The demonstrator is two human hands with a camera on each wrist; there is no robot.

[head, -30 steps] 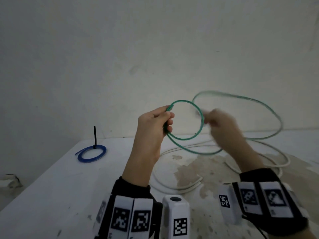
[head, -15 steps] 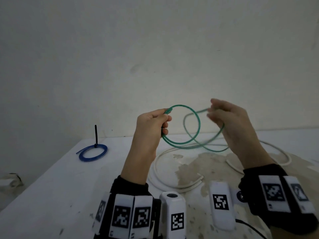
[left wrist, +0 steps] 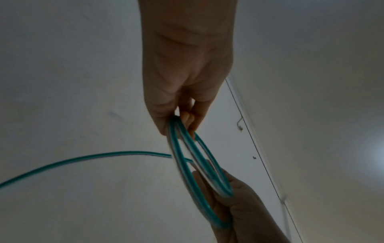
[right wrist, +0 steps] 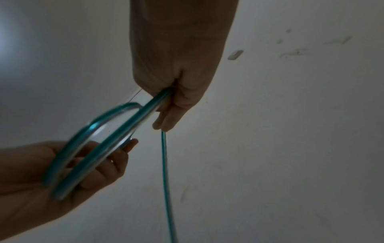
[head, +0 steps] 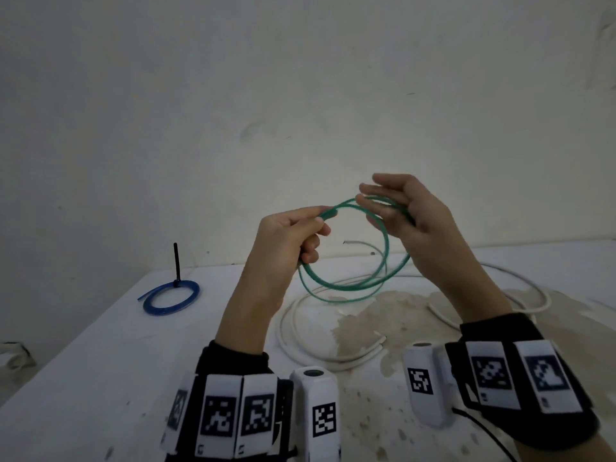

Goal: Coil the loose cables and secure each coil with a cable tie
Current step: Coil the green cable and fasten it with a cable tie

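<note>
A green cable [head: 346, 286] hangs in the air as a coil of about three loops. My left hand [head: 321, 225] pinches the coil's left side between thumb and fingers. My right hand [head: 370, 195] holds the coil's upper right side, its fingers nearly straight and the loops running under the thumb. A short free end [head: 346, 242] sticks out inside the coil. In the left wrist view my left hand [left wrist: 178, 126] grips the green coil [left wrist: 195, 161]. In the right wrist view the green cable [right wrist: 145, 111] leaves my right hand [right wrist: 166, 113], and a tail [right wrist: 165, 172] hangs down.
A loose white cable [head: 293, 331] sprawls over the white, stained table [head: 100, 378] beneath my hands. At the back left lies a blue coil [head: 171, 296] with an upright black cable tie [head: 176, 261]. A bare wall stands close behind the table.
My right hand swept the wide outer green loop in from the right and laid it against the coil. The loop shrank to the coil's size. My left hand stayed put.
</note>
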